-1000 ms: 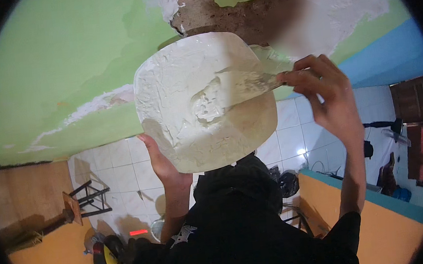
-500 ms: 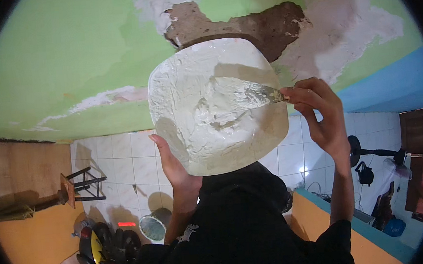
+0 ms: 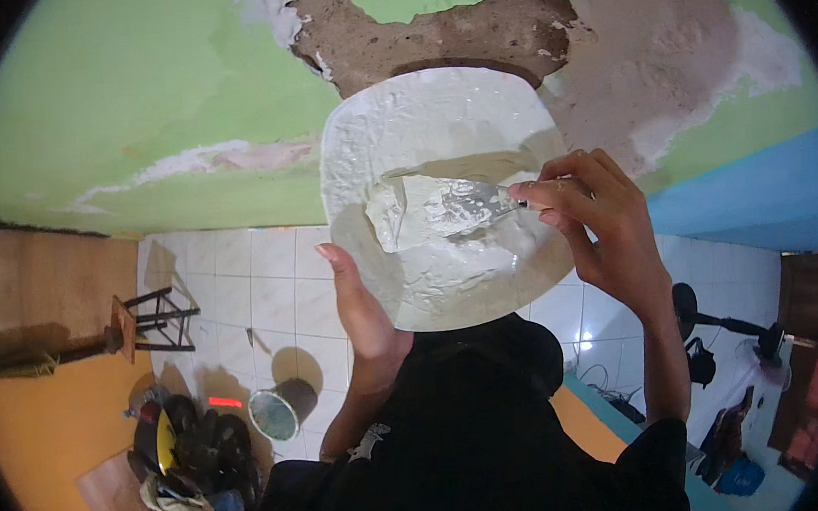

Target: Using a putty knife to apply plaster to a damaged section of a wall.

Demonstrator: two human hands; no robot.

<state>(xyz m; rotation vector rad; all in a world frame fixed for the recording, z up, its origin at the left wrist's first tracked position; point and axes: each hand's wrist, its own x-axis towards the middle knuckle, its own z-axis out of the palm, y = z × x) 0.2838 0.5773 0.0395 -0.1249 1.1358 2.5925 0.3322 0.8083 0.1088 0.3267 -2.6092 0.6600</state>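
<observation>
My left hand [image 3: 367, 307] supports a squarish white plate [image 3: 537, 289] from below at its left rim; the thumb shows at the edge and the other fingers are hidden underneath. Thick white paste [image 3: 436, 109] coats the plate. In my right hand [image 3: 604, 226] a putty knife [image 3: 477, 204] is gripped by its handle, fingers closed round it. Its blade lies over the plate's middle, with a lump of paste at the blade's left end. Just beyond the plate is a green wall [image 3: 156, 93] with a bare brown patch [image 3: 468, 35] where the surface has come away.
Whitish and pinkish patches [image 3: 653, 54] mark the wall to the right. On the tiled floor [image 3: 269, 252] stand a bucket [image 3: 275, 415], a stool [image 3: 140, 323] and a dark motorbike [image 3: 189, 446] at left. A fan [image 3: 721, 317] and a kettle [image 3: 701, 362] are at right.
The plate has shifted a little to the right. My right hand has drawn the putty knife left and slightly down across the plate, and paste has gathered at the blade's left end.
</observation>
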